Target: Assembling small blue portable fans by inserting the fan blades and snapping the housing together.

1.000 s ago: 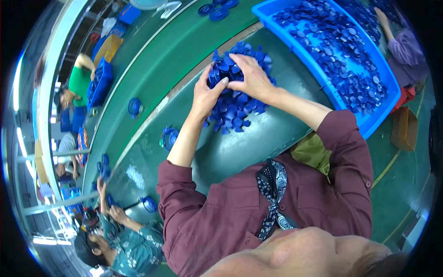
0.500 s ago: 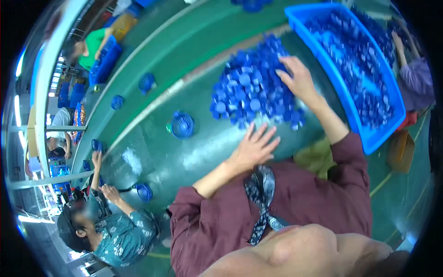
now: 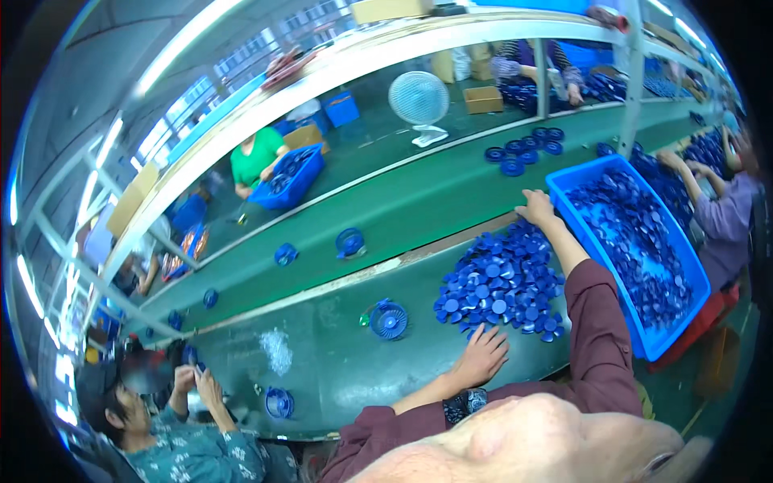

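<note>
A heap of small dark-blue round caps (image 3: 499,278) lies on the green tabletop. My left hand (image 3: 483,356) rests at the heap's near edge, its fingers stretched and a little spread, with nothing in it. Past the heap's far right side reaches my right hand (image 3: 537,208), near the corner of a large blue bin (image 3: 638,342); its fingers are apart and no object shows in them. More of the same caps partly cover the bin's bottom. Left of the heap sits a round, ribbed blue part (image 3: 390,319) with a small green piece at its side.
A green conveyor belt (image 3: 435,213) runs beyond the table, carrying several blue parts. To the left, a co-worker (image 3: 201,451) handles a blue part near a clear plastic scrap (image 3: 276,352). A fan (image 3: 419,101) stands across the belt. Another person (image 3: 725,217) works at the right.
My view has tilted up, bringing the far shelf and fan into sight. My right hand has moved from the heap's top right to beyond its far edge. My left hand stays near the heap.
</note>
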`<state>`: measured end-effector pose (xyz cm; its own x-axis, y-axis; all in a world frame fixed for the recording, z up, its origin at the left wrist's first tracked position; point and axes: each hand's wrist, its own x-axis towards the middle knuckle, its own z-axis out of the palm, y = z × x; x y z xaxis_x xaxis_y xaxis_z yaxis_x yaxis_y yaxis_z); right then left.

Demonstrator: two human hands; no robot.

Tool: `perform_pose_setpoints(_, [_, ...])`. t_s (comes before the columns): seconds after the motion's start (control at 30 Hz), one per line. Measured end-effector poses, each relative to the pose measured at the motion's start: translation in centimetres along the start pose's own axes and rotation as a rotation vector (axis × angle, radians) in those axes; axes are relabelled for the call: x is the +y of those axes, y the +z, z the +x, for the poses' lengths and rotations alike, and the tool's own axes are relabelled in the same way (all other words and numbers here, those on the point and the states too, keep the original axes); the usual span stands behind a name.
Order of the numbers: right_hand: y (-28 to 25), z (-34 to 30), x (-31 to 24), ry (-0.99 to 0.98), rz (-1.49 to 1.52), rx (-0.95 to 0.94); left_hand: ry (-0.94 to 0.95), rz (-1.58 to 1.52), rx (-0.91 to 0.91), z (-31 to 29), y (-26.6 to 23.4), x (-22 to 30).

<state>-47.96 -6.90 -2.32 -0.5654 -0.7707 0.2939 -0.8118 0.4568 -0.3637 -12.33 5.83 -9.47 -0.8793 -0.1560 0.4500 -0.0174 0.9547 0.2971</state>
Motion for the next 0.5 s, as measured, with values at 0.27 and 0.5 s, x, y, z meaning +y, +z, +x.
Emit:
perform_pose_setpoints(0.27, [4.0, 1.3, -0.9, -0.201, -0.19, -0.272, 0.025, -0.011, 0.056, 0.0, -0.3, -0.4])
perform_pose_setpoints(0.5, [3.2, -0.1, -2.1, -0.382, 0.004, 0.181, 0.04, -0.028, 0.067, -0.8, -0.1, -0.3])
